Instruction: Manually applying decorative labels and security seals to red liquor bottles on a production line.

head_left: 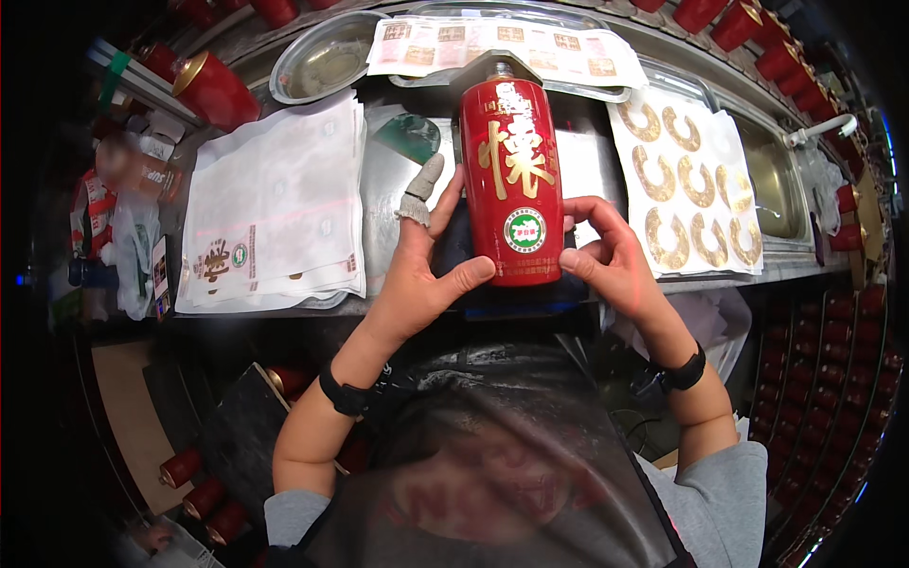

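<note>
A glossy red bottle with gold characters and a round green-and-white emblem lies front side up, its bare neck pointing away from me. My left hand holds its left side, thumb at the lower corner; a grey cloth finger cover sits on one raised finger. On the other side my right hand grips the lower right edge with curled fingers and thumb. Just beyond my left fingers is a dark green flat scraper. What supports the bottle from below is mostly hidden.
Stacked white decal sheets lie at left, and a sheet of gold C-shaped decals at right. Behind are a metal bowl, another printed sheet over a tray and a sink. Another red bottle leans at far left.
</note>
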Tool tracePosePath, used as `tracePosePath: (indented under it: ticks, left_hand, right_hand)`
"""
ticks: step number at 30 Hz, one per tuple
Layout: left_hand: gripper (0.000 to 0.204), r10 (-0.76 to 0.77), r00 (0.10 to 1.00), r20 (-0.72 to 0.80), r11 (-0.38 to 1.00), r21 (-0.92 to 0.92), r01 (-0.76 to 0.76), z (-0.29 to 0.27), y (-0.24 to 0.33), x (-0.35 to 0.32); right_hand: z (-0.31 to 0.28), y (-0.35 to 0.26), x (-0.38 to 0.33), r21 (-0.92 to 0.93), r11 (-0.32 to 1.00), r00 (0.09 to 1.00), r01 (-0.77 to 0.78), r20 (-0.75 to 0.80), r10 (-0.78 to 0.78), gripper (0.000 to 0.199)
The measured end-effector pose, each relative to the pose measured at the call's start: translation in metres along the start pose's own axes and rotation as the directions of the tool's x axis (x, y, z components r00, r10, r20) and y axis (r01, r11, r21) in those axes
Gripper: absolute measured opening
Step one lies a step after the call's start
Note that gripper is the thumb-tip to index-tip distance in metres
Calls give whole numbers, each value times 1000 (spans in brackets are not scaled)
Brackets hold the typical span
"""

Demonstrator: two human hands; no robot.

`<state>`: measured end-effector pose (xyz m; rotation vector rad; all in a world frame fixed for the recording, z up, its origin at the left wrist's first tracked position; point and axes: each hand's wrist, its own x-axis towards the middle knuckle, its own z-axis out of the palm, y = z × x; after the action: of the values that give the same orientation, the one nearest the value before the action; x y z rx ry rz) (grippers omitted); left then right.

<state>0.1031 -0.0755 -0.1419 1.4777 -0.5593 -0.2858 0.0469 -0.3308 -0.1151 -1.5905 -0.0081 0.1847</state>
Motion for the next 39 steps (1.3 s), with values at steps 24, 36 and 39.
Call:
tracePosePath:
  ticks: [24,36,39]
  left_hand:
    - [112,-26,999,26,996,85,23,0,16,0]
    - [110,-92,996,0,996,-14,92,10,22,11]
    - [111,-85,996,10,996,-7,85,9,20,11]
  right_hand:
    - [-32,-17,29,423,903,927,-69,-308,215,29]
    - [12,-47,21,-587,780,968,216,25,-249,72]
    - [11,-44,24,-578,768,951,277,50,-305,73]
